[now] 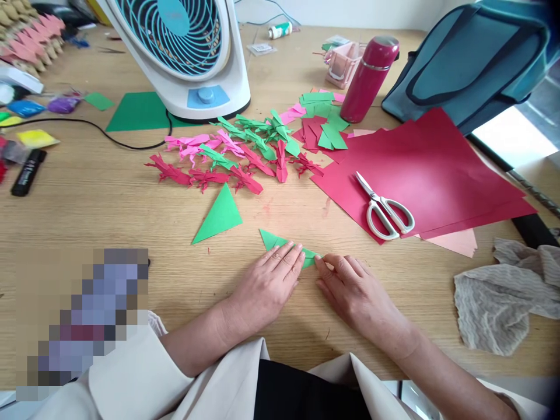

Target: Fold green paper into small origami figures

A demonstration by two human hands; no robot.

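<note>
The folded green paper (pixel 268 239) lies flat on the table (pixel 394 350), directly under the fingers of the left hand (pixel 269 289). Those fingers are straight, set close together and laid across its middle, while the right hand (pixel 356 289) pinches its right-hand tip between thumb and forefinger. For a clean crease, the flat fingers should bear down evenly so that the layers cannot slip, and the pinch should be light, lining up the edges at the point before any firm pressure. Running a fingertip outward from the held middle towards each tip would likely give a sharper line than pressing in one spot; thin points like these could bend or tear if tugged.

The left fingers cover the centre of the paper, so how the layers meet there cannot be seen, and the pinched tip is mostly hidden by the right fingertips. The left thumb is out of sight, and the underside of the fold does not show. Beyond the left hand, the green triangle (pixel 221 216) is in full view, but its number of layers is hard to tell. A pixelated patch (pixel 98 309) beside the left forearm masks whatever lies there.
</note>
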